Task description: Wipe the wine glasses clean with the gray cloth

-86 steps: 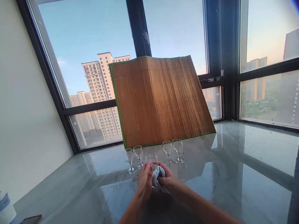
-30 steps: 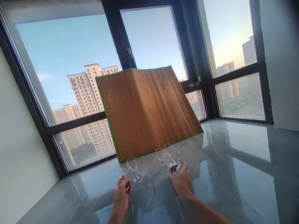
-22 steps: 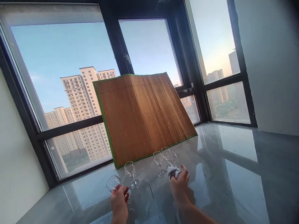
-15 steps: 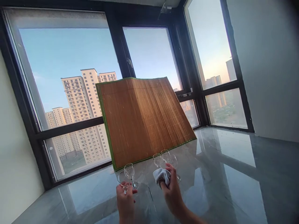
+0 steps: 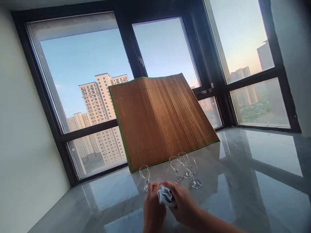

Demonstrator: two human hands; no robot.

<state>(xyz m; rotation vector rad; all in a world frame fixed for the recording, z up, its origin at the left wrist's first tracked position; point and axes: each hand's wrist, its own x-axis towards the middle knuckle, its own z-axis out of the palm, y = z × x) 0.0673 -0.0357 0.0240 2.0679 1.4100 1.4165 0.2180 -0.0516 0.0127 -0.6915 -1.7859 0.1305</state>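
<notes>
My right hand [image 5: 181, 197] is closed around a bunched white cloth [image 5: 165, 196]. My left hand [image 5: 154, 205] is pressed up against it, its fingers curled around a wine glass that the hands and cloth almost wholly hide. Just beyond my left hand stands a clear wine glass [image 5: 145, 173], its foot partly behind my fingers. To the right, past the cloth, three more stand upright close together: a left wine glass [image 5: 174, 164], a back wine glass [image 5: 183, 158] and a front wine glass [image 5: 191, 166].
Behind the glasses, a brown bamboo mat [image 5: 160, 119] with green edging leans against the window frame [image 5: 125, 42]. The glossy grey surface [image 5: 116, 207] reflects the windows. A white wall [image 5: 26, 129] bounds the left side.
My left hand has moved right, bringing its wine glass to the cloth; my right hand has come lower, and both hands now meet. The view has swung left and tilted.
</notes>
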